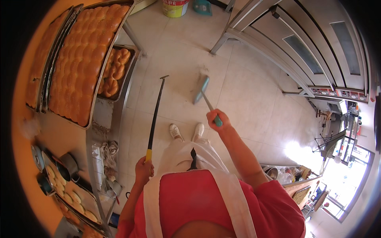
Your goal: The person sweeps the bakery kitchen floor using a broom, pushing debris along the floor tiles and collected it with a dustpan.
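Observation:
My left hand (143, 170) is closed round the yellow grip of a long black rod (155, 115), which has a small crosspiece at its far tip. The rod points away from me, above the floor. In my right hand (219, 120) is the teal grip of a hand brush (201, 90) with a grey shaft and a teal head. Its head is at a patch of dark crumbs and dust (204, 72) on the pale tiled floor (174, 99). Whether the bristles touch the floor, I cannot tell.
On the left, large trays of golden bread (81, 63) lie on a metal-edged table, with a smaller tray of twisted buns (115, 71) beside them. Steel ovens (301, 51) stand at the right. A yellow-and-red bucket (174, 8) and a teal dustpan (203, 7) are at the back.

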### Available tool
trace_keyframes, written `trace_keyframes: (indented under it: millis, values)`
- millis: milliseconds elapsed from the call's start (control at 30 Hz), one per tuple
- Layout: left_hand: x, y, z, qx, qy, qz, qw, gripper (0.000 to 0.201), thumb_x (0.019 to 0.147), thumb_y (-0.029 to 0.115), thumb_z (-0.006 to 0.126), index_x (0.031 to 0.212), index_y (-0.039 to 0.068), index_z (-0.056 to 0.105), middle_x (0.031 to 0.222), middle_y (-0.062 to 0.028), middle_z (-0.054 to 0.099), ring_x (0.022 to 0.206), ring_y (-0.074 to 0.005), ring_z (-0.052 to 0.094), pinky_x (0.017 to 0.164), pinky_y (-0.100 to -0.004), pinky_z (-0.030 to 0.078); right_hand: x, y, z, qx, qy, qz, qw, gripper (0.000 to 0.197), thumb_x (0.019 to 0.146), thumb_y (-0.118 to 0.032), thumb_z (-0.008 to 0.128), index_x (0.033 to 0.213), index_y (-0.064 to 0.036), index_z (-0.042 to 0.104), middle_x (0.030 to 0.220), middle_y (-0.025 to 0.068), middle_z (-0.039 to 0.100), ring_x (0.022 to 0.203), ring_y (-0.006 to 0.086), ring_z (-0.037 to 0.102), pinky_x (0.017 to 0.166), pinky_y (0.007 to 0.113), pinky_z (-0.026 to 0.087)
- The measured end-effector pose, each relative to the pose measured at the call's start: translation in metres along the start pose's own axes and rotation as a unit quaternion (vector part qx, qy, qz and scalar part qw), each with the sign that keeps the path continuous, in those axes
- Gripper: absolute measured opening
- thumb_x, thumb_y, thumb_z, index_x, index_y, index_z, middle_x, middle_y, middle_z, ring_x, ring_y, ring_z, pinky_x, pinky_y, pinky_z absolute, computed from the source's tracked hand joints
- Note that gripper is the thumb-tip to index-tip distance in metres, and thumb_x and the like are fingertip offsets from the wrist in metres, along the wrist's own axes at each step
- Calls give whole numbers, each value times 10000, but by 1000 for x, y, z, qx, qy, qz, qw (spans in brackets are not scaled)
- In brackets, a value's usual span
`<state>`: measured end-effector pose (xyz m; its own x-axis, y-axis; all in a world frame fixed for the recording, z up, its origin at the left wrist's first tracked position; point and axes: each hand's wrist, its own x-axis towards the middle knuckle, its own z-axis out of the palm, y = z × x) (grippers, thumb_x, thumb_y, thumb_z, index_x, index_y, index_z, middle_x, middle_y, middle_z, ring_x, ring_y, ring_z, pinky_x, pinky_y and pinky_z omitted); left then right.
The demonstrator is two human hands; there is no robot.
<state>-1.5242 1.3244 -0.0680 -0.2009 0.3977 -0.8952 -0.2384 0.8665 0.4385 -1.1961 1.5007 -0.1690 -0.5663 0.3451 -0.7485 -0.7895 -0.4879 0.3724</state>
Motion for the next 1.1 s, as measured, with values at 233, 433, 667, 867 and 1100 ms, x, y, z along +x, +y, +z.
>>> trace_keyframes:
  millis: [233,433,667,867,1100]
  values:
    - [-11,-25,-2,-24,-6,0,1000,274,819,107,452,1074,7,466,587,-39,461,391,-91,409,328,-234,326,-33,2,-71,-283,108,-132,944,261,778,-36,450,1025,-115,423,573,33,435,427,114,424,337,240,369]
    - [-35,-57,12,-38,11,12,999,281,823,115,457,1085,13,460,602,-43,466,405,-93,420,336,-229,332,-153,31,-227,-760,265,-123,581,677,743,-52,490,1315,-170,146,577,71,462,405,162,468,353,298,380]
    - [-53,-91,28,-48,24,-2,999,283,835,130,456,1098,29,451,616,-46,472,421,-95,431,342,-223,341,-243,17,-361,-762,260,-2,593,577,763,-197,543,1282,-177,292,871,126,581,739,221,560,658,328,433]
    - [-75,-108,40,-46,20,7,999,276,842,134,450,1100,36,458,625,-43,481,429,-92,433,351,-217,345,-159,8,-319,-827,268,-57,491,576,752,-159,555,1278,-258,342,905,114,608,781,222,587,697,329,457]
    - [-97,-110,61,-36,49,16,998,275,843,128,446,1092,16,474,630,-38,486,467,-86,429,406,-204,360,-54,-18,-174,-802,228,-160,529,637,728,-49,496,1299,-248,297,522,76,496,384,168,476,354,316,401]
